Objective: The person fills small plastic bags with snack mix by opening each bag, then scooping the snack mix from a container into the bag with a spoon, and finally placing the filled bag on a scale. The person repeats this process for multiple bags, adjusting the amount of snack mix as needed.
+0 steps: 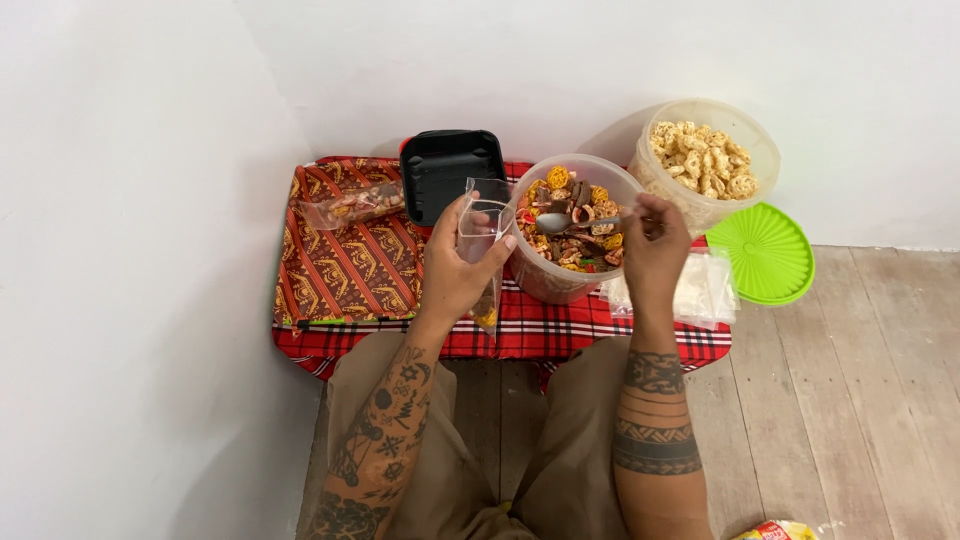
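Under both my hands lies the red checked cloth (520,335), spread over the wooden floor (850,400). Left of my left hand, a patterned red-and-gold cloth (340,260) rests on top of it.

Beyond and to the right of my right hand stands 1 clear tub of pale puffed crackers (705,160). Its green lid (768,252) lies just right of that hand, on the floor edge.

Between my 2 hands, slightly beyond them, sits the clear tub of mixed snacks (565,235), open and filled with brown, orange and yellow pieces.

Beyond my left hand lies 1 black tray (450,172), empty side up. Left of that hand is 1 filled snack packet (355,205) on the patterned cloth.

Just right of my right hand, touching the wrist area, lies a stack of empty clear bags (700,290).

My left hand (455,270) is curled around 1 small clear plastic bag (483,235), thumb and fingers pinching it upright with its mouth open beside the tub rim; a few pieces show at its bottom.

My right hand (655,245) has its fingers pressed together on the handle of 1 metal spoon (560,222), whose bowl rests over the mixed snacks.
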